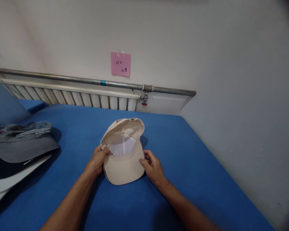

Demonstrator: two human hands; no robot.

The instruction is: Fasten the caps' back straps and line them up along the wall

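A cream baseball cap (125, 170) is held with its inside facing me and its brim toward me, over the blue surface (197, 166). My left hand (99, 160) grips it at the left, where brim and crown meet, thumb on the inner side. On the right edge of the brim, my right hand (153, 166) pinches between thumb and fingers. The fingers behind the cap are partly hidden. A dark edge runs round the brim, and a pale panel shows inside the crown.
At the left lies a stack of caps, a grey cap (26, 144) on top with dark and white brims beneath. A radiator (86, 98), a metal pipe (72, 78) and a red-handled valve (144, 100) line the wall. A pink note (120, 64) hangs above.
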